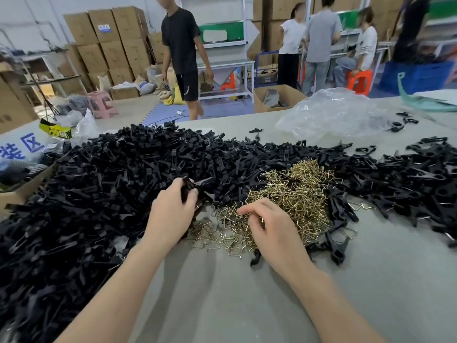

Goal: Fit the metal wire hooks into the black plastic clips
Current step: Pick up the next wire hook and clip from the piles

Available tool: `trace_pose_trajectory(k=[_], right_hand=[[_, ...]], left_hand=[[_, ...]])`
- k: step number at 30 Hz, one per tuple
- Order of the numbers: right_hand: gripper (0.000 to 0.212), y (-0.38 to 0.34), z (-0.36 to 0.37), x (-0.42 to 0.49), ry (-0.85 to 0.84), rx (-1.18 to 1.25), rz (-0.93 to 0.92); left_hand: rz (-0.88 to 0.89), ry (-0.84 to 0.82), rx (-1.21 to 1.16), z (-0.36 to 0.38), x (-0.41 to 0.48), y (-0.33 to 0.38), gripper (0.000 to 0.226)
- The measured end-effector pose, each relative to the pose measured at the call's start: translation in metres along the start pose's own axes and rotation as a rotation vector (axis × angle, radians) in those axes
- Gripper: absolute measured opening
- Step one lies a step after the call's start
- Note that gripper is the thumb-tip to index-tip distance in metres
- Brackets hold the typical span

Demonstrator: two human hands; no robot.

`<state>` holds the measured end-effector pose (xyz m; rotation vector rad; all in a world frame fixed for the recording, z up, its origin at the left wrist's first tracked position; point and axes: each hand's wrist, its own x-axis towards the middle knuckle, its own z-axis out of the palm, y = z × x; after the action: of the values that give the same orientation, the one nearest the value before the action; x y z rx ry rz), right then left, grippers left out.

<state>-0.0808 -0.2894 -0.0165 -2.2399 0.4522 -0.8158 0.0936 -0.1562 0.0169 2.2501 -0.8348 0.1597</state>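
1. Step in hand looked like parts pick-up: one clip was held, a hook was being sought, and nothing was mated yet.
2. The left hand [173,214] gripped a black clip [189,186] at the near edge of the big clip pile [111,174], its fingers [193,193] curled round the clip body.
3. The right hand [269,226] lay on the heap of wire hooks [296,191], its fingers [247,210] curled down into the wires. Whether they actually pinched one hook could not be told.
4. The hook heap sat on the grey tabletop [222,305], just right of the held clip and touching clips on both sides. A few clips to the right [356,209] showed a wire loop, probably fitted ones.
5. Next move would call for:
   - pulling a single hook free of the heap
   - bringing it across to the left hand
   - lining the wire ends up with the clip's seats, then pressing it home
6. Likely snag: the hooks were interlocked, so one could drag several others out with it.
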Motion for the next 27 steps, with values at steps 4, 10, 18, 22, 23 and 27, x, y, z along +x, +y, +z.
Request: trace_pose_trajectory(k=[4,10,18,22,23,27], right_hand=[[0.029,-0.002,-0.001,-0.001,-0.004,-0.020,-0.016],[0.032,-0.004,-0.002,-0.001,0.067,-0.035,-0.047],[0.029,-0.004,0.007,-0.001,-0.106,-0.246,-0.215],[0.024,-0.006,0.010,-0.002,-0.116,-0.292,-0.220],[0.025,-0.006,0.009,-0.001,-0.109,-0.286,-0.218],[0.040,-0.008,0.005,-0.001,-0.087,-0.119,-0.172]], left_hand=[[0.022,0.041,0.088,-0.013,-0.003,0.003,0.026],[0.202,0.204,0.129,-0.006,-0.041,0.019,0.023],[0.208,0.105,-0.012,0.022,-0.074,0.015,0.028],[0.160,0.159,0.013,0.013,-0.074,0.013,0.037],[0.157,0.176,0.034,0.010,-0.074,0.013,0.038],[0.198,0.193,0.053,0.006,-0.075,0.018,0.038]])
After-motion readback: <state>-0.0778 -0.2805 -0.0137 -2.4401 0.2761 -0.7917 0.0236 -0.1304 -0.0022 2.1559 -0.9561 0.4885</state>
